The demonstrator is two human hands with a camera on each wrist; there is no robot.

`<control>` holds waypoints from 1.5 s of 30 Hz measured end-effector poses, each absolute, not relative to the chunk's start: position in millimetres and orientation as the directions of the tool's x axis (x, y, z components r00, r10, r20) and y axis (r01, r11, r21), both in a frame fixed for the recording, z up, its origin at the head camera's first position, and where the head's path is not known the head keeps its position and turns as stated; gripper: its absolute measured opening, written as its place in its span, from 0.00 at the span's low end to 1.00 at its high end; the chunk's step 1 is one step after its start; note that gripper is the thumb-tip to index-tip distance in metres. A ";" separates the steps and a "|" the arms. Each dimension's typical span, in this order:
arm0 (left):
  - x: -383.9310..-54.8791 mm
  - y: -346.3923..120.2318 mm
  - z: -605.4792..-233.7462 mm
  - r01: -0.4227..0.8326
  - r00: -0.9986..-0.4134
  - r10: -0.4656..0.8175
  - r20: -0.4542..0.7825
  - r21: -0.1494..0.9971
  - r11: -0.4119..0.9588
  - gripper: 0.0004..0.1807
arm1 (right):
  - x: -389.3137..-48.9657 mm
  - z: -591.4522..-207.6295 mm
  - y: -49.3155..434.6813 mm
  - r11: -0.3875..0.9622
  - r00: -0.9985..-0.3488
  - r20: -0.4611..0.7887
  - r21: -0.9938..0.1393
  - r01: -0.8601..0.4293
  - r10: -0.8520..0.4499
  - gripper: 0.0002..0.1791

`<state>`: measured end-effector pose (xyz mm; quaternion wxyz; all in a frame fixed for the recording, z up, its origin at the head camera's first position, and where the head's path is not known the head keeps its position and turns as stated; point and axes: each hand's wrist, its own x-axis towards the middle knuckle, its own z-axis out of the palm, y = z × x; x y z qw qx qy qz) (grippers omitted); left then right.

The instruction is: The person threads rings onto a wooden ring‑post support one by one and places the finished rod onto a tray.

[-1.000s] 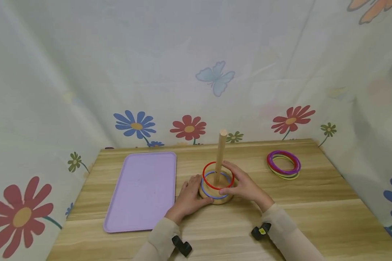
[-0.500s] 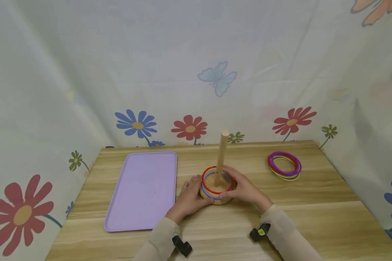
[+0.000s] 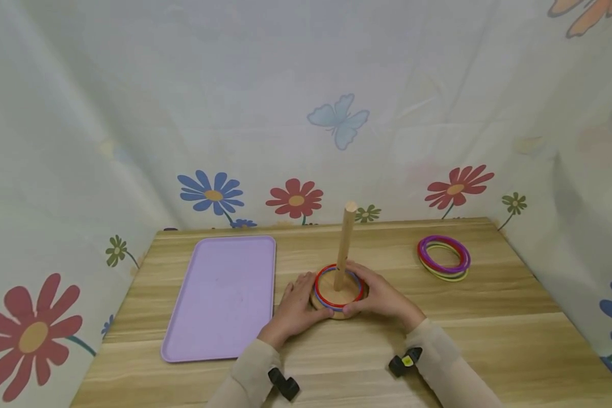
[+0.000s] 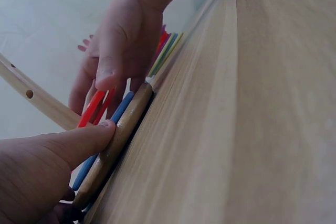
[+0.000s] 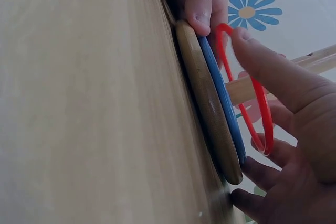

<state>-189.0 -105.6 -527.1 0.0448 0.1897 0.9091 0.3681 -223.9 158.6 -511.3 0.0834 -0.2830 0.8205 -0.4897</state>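
In the head view the right grip (image 3: 382, 293) hides part of the wooden base (image 3: 328, 290) and the top edge crops the orange butterfly (image 3: 586, 21), while both wrist views cut the peg (image 4: 42, 98) short.

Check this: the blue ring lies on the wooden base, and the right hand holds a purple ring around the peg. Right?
Not quite: the right hand holds a red ring, not a purple one, around the peg, as the right wrist view shows. The blue ring does lie on the wooden base.
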 end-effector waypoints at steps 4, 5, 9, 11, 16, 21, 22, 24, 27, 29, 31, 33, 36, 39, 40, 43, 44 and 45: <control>-188.5 -105.6 -527.8 0.311 -0.924 0.377 0.058 0.685 0.659 0.57 | -223.8 -512.2 157.2 0.381 -0.827 0.111 -0.848 -0.368 -0.551 0.57; -188.1 -105.7 -527.9 0.310 -0.925 0.377 0.055 0.684 0.661 0.57 | -223.8 -512.3 156.9 0.385 -0.828 0.105 -0.848 -0.364 -0.551 0.57; -187.3 -105.7 -528.0 0.307 -0.925 0.375 0.053 0.685 0.661 0.57 | -222.8 -512.6 156.1 0.399 -0.833 0.096 -0.844 -0.359 -0.545 0.57; -187.4 -105.7 -527.5 0.307 -0.926 0.374 0.054 0.687 0.658 0.56 | -222.2 -512.3 155.8 0.395 -0.832 0.100 -0.845 -0.360 -0.546 0.57; -188.2 -105.4 -527.6 0.302 -0.928 0.369 0.056 0.693 0.655 0.56 | -222.4 -510.8 154.6 0.395 -0.824 0.096 -0.843 -0.366 -0.558 0.57; -189.0 -105.6 -528.2 0.299 -0.929 0.367 0.052 0.690 0.659 0.55 | -222.0 -510.1 153.4 0.434 -0.830 0.067 -0.827 -0.357 -0.554 0.58; -189.0 -105.6 -528.2 0.299 -0.929 0.367 0.051 0.688 0.661 0.55 | -221.5 -510.0 152.9 0.444 -0.832 0.058 -0.824 -0.352 -0.552 0.58; -189.0 -105.5 -528.4 0.298 -0.929 0.367 0.049 0.686 0.664 0.55 | -220.7 -510.0 152.1 0.461 -0.834 0.048 -0.815 -0.351 -0.550 0.58; -188.8 -105.3 -528.2 0.300 -0.929 0.367 0.051 0.686 0.663 0.55 | -220.0 -509.3 151.3 0.474 -0.835 0.038 -0.809 -0.348 -0.549 0.59; -188.6 -105.2 -528.0 0.299 -0.929 0.367 0.052 0.690 0.659 0.55 | -220.3 -509.3 151.5 0.471 -0.835 0.037 -0.812 -0.345 -0.549 0.60; -188.4 -105.2 -527.5 0.299 -0.928 0.368 0.051 0.692 0.658 0.55 | -221.2 -509.1 151.8 0.465 -0.835 0.034 -0.818 -0.339 -0.549 0.61; -188.5 -105.2 -526.8 0.298 -0.929 0.368 0.051 0.694 0.656 0.54 | -222.4 -509.7 152.5 0.461 -0.834 0.033 -0.821 -0.337 -0.551 0.62; -188.6 -105.3 -526.2 0.299 -0.928 0.369 0.051 0.694 0.655 0.54 | -223.5 -510.5 153.3 0.460 -0.830 0.037 -0.818 -0.345 -0.557 0.62; -188.7 -105.3 -526.0 0.302 -0.928 0.367 0.059 0.697 0.651 0.55 | -223.5 -510.6 153.7 0.464 -0.828 0.045 -0.811 -0.357 -0.558 0.62; -188.7 -105.3 -526.1 0.302 -0.928 0.368 0.059 0.696 0.651 0.55 | -223.4 -510.5 153.5 0.465 -0.829 0.048 -0.810 -0.359 -0.557 0.62; -188.7 -105.2 -526.0 0.301 -0.929 0.366 0.059 0.696 0.652 0.55 | -222.8 -510.3 152.6 0.477 -0.836 0.042 -0.805 -0.353 -0.547 0.62; -188.7 -105.2 -525.8 0.299 -0.929 0.365 0.058 0.697 0.652 0.55 | -222.7 -510.4 152.2 0.482 -0.837 0.042 -0.801 -0.355 -0.546 0.62; -188.6 -105.2 -525.6 0.298 -0.930 0.364 0.056 0.698 0.652 0.55 | -222.6 -510.2 151.7 0.483 -0.837 0.041 -0.801 -0.354 -0.546 0.61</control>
